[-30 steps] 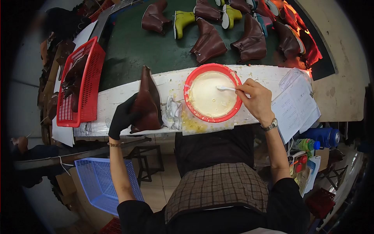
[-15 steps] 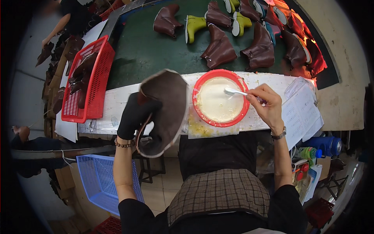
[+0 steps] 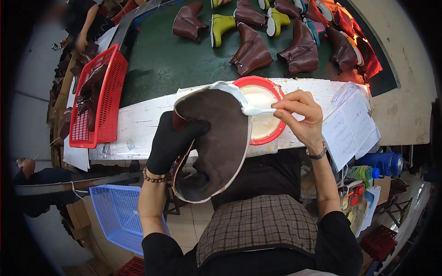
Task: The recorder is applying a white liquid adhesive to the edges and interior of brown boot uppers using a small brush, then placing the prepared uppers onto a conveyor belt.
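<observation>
My left hand (image 3: 166, 140), in a black glove, is closed on a dark brown boot upper (image 3: 223, 133), its pale-edged underside turned up. The upper covers the left part of a red bowl (image 3: 258, 80) of creamy white liquid. Bare, my right hand (image 3: 301, 115) pinches the handle of a small white brush (image 3: 262, 111) like a toothbrush. Its head, coated in white, touches the right edge of the upper. A wet white band (image 3: 228, 88) runs along the upper's far edge.
Brown and lime-green boots (image 3: 252, 50) lie on the dark green belt (image 3: 159, 64) ahead. A red basket (image 3: 110, 99) with brown pieces stands left, a blue basket (image 3: 122, 214) below. Papers (image 3: 348, 131) and bottles (image 3: 382, 162) are at right. Another person's arm (image 3: 87, 25) shows far left.
My left hand has brought the boot upper right, partly over the bowl. The brush has left the liquid and moved left onto the upper's edge, where a white band now shows.
</observation>
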### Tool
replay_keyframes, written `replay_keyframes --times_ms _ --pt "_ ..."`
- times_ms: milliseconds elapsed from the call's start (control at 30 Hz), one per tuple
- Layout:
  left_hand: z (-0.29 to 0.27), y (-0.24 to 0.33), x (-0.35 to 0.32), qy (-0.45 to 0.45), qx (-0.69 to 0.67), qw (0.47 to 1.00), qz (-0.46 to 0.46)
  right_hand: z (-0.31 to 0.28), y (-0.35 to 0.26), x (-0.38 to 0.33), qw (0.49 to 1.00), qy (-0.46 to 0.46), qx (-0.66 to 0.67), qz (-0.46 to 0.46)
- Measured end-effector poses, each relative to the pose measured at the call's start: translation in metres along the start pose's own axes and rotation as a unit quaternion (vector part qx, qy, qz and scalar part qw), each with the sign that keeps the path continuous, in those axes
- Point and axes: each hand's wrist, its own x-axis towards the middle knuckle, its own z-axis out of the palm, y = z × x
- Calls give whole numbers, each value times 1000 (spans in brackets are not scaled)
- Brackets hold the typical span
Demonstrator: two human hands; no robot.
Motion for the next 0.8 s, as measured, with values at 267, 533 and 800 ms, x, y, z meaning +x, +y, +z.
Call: replay_keyframes --times_ms 267,533,800 --pt "-16 -8 8 112 120 985 59 9 -7 -20 995 -34 64 67" --pt "-96 -101 25 133 362 906 175 7 28 -15 951 -121 -268 98" --pt "-96 -125 -6 95 513 833 183 -1 20 -22 963 -52 -231 128"
